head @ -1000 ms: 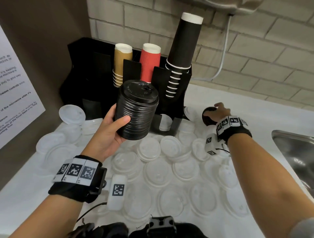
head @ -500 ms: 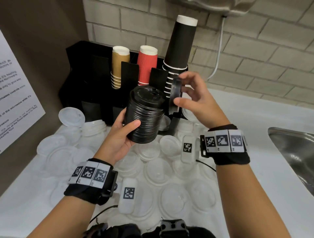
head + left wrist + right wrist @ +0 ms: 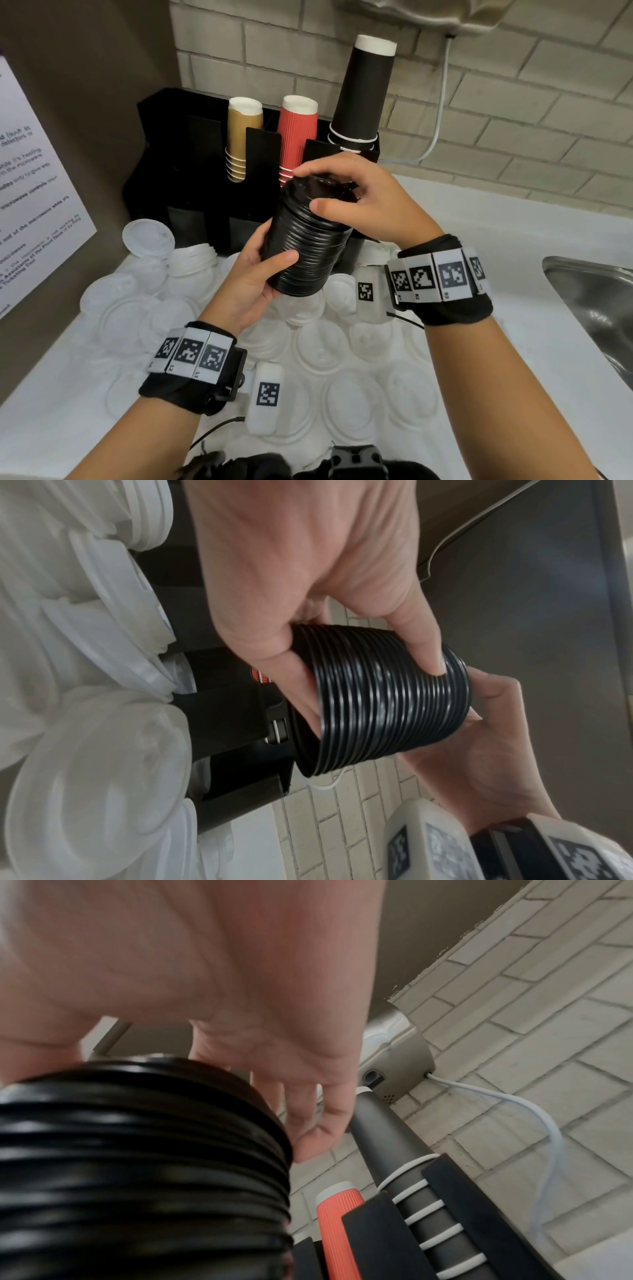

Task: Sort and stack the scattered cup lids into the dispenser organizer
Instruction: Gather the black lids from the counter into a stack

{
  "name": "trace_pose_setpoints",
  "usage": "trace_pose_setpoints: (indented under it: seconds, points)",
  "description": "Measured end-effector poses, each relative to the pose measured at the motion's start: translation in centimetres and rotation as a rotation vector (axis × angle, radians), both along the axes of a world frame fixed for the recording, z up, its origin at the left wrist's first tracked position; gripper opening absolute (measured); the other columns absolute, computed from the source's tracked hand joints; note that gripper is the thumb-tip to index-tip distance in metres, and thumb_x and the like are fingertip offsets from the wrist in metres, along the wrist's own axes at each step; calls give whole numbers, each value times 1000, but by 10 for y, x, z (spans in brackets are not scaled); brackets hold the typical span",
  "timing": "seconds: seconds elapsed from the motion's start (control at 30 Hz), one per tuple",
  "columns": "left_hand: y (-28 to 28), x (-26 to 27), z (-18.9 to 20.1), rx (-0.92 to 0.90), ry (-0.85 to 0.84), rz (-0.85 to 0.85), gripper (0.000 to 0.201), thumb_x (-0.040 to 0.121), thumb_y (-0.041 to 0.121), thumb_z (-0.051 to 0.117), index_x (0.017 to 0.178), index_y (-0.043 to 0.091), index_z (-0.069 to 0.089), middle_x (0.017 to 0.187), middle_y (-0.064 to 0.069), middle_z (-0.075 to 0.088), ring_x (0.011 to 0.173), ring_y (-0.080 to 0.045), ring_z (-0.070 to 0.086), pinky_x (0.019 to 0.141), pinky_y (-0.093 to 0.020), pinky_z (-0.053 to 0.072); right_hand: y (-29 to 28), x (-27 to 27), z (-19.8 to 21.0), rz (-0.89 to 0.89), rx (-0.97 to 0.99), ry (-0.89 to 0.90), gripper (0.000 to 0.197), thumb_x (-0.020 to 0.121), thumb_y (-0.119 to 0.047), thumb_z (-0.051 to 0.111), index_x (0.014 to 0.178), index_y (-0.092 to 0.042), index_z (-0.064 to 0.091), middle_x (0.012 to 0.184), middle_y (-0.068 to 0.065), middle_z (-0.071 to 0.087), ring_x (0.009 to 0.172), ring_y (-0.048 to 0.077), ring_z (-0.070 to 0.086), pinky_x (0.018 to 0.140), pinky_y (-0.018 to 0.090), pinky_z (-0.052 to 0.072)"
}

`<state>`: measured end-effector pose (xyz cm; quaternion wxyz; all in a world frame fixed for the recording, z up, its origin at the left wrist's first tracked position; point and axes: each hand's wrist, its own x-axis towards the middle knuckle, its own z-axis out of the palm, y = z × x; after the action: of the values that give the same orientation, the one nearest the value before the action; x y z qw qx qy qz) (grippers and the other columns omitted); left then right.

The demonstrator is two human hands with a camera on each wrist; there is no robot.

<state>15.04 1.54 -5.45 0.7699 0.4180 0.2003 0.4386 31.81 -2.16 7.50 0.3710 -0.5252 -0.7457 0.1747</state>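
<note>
My left hand (image 3: 270, 260) grips a tall stack of black lids (image 3: 308, 250) round its side, held tilted above the counter in front of the black dispenser organizer (image 3: 202, 192). My right hand (image 3: 310, 188) caps the top of the stack, thumb on the rim and fingers curled over the top black lid (image 3: 322, 186). The left wrist view shows the ribbed stack (image 3: 394, 696) between my left thumb and fingers, with the right hand (image 3: 479, 737) at its far end. Many white lids (image 3: 322, 353) lie scattered on the counter below.
The organizer holds brown cups (image 3: 241, 137), red cups (image 3: 296, 137) and tall black cups (image 3: 363, 96). A steel sink (image 3: 596, 308) sits at the right edge. A printed notice (image 3: 37, 212) hangs on the left wall. A white cable (image 3: 440, 102) runs down the brick wall.
My right hand picked a black lid off the counter at the right, carried it over and now holds it on top of the stack. The left hand lifted the stack slightly.
</note>
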Motion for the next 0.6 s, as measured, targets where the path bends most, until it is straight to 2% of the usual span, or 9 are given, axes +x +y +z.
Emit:
trace_pose_setpoints:
  seconds: [0.13, 0.3, 0.5, 0.57, 0.6]
  points:
    - [-1, 2, 0, 9, -3, 1, 60, 76, 11, 66, 132, 26, 54, 118, -1, 69, 111, -19, 66, 75, -31, 58, -1, 0, 3, 22, -3, -8, 35, 82, -8, 69, 116, -16, 67, 116, 5, 62, 108, 11, 60, 100, 30, 46]
    - [-2, 5, 0, -1, -26, 2, 55, 75, 12, 65, 127, 27, 56, 117, -2, 69, 108, -19, 67, 76, -31, 58, -1, 0, 2, 29, 40, -66, 39, 78, -11, 74, 116, -16, 67, 115, 3, 62, 108, 9, 58, 98, 27, 46]
    - [-2, 7, -1, -4, -32, -1, 59, 73, 12, 67, 129, 25, 55, 118, -2, 68, 108, -19, 67, 77, -31, 58, -1, 5, -2, 52, 60, -96, 43, 77, -20, 78, 118, -18, 64, 117, -1, 58, 111, 6, 54, 93, 17, 42]
    - [-1, 6, -1, 0, -28, 2, 57, 75, 12, 65, 129, 25, 55, 117, -1, 69, 108, -19, 67, 77, -32, 58, 1, 12, -3, 45, 111, -34, 39, 79, -28, 76, 115, -23, 62, 114, -8, 58, 106, 3, 55, 87, 11, 41]
    - [0, 5, -1, -2, -27, 7, 56, 76, 12, 64, 129, 25, 55, 117, -1, 69, 109, -19, 67, 77, -32, 58, 2, 18, -3, 20, 142, 59, 31, 82, -30, 72, 111, -26, 62, 109, -12, 59, 102, 1, 56, 84, 11, 41]
